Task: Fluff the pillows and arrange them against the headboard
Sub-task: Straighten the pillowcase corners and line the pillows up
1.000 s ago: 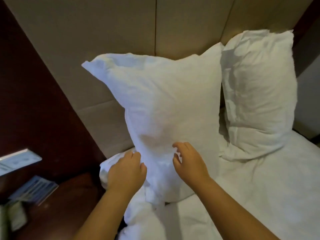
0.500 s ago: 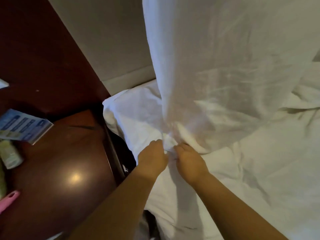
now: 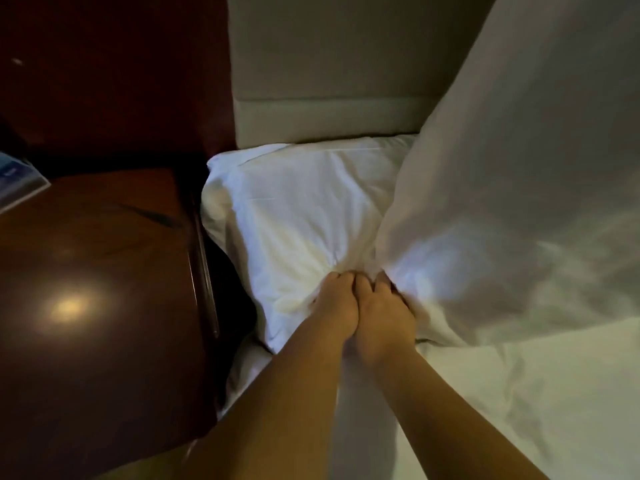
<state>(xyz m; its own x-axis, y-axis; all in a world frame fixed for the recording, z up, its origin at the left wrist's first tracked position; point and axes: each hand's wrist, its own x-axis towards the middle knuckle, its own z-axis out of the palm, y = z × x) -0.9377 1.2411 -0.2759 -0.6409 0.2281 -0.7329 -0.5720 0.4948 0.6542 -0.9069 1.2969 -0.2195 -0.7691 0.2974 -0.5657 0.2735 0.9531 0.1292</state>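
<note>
Your left hand [image 3: 334, 306] and right hand [image 3: 381, 315] were pressed together knuckle to knuckle, fingers curled tight into a bunched lower corner of the big pillow [image 3: 502, 168]. Neither hand was free. From that grip the big pillow rose up and away to your right, blurred and off the bed except near your hands. I judged this as the fluffing step, mid-shake, with the arranging not yet done. Just to the left of your hands, touching the gathered cloth, the second pillow [image 3: 298, 216] lay flat at the head of the bed, its far edge close against the foot of the headboard [image 3: 329, 64]. The next move probably called for keeping that corner pinched, then standing the big pillow up against the headboard, above or beside the flat one. The sheet [image 3: 519, 410] spread out to your right, and the nightstand [image 3: 86, 271] stood on the left.
</note>
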